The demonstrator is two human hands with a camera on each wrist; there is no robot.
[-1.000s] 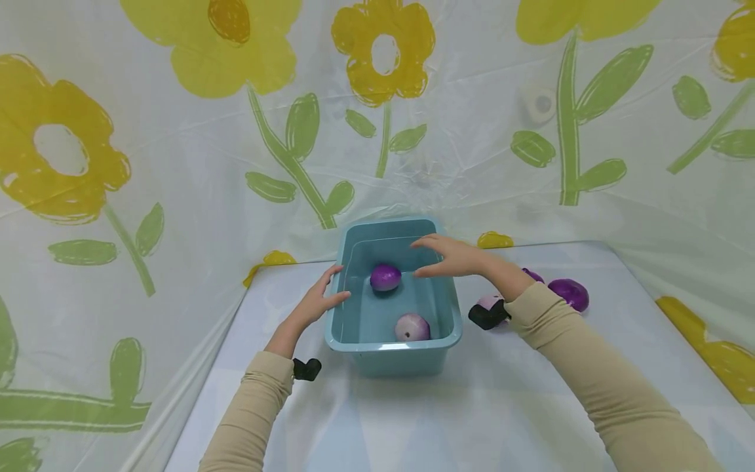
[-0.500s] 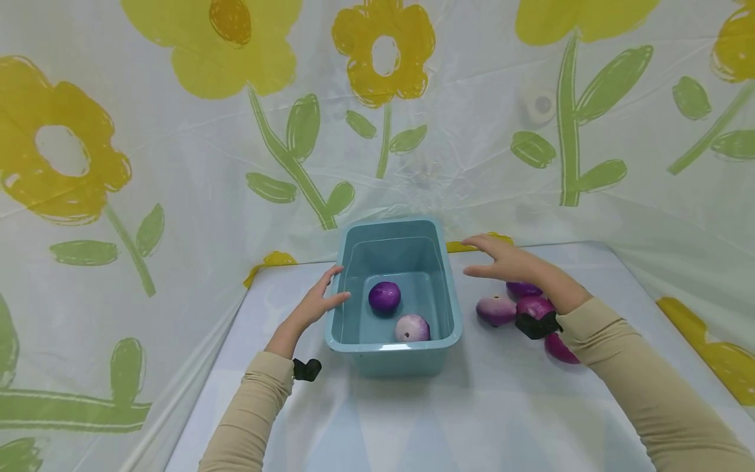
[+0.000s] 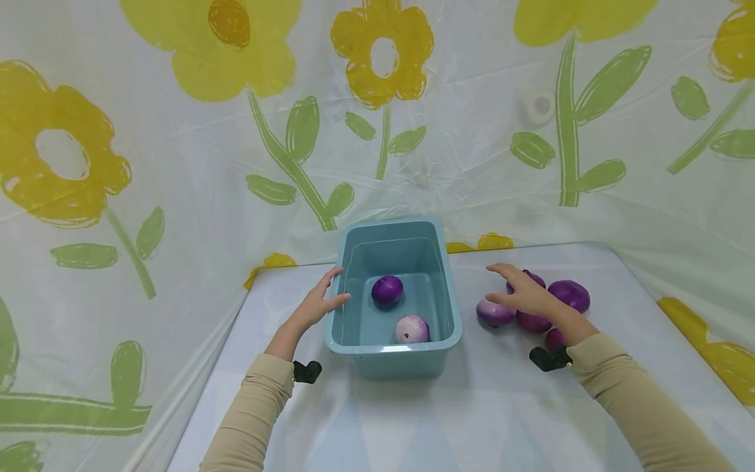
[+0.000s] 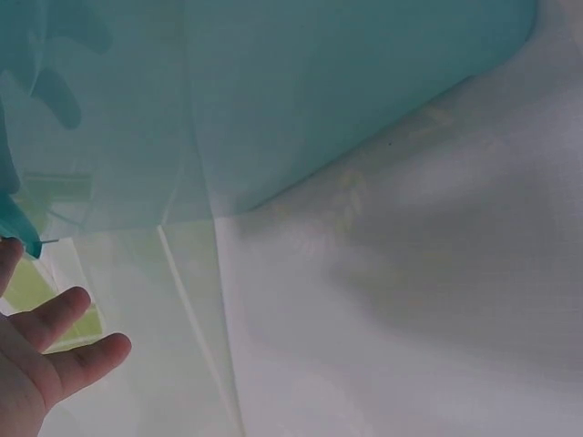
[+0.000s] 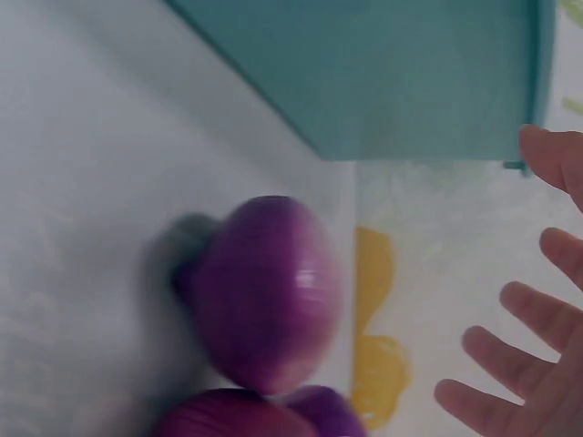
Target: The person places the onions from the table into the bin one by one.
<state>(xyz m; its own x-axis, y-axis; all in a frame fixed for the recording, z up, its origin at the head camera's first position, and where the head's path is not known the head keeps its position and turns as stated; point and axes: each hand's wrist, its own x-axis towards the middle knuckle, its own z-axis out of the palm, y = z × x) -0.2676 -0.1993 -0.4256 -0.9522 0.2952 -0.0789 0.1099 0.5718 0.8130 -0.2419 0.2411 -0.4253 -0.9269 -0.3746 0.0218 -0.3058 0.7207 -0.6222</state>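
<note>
A blue-green plastic bin stands on the table with two onions inside: a dark purple onion in the middle and a paler onion near the front wall. My left hand is at the bin's left rim, fingers spread and a fingertip seeming to touch it. To the right of the bin, my right hand hovers over a cluster of onions, holding nothing. The nearest is a pale purple onion, large in the right wrist view. Part of the cluster is hidden behind that hand.
A deep purple onion lies at the cluster's right side, and a smaller-looking one shows by the right wrist. A white table supports everything. Behind hangs a flowered curtain, close to the bin's back.
My right hand has moved from over the bin to the right, above the onion cluster. The dark purple onion has shifted slightly in the bin. My left hand stays at the rim.
</note>
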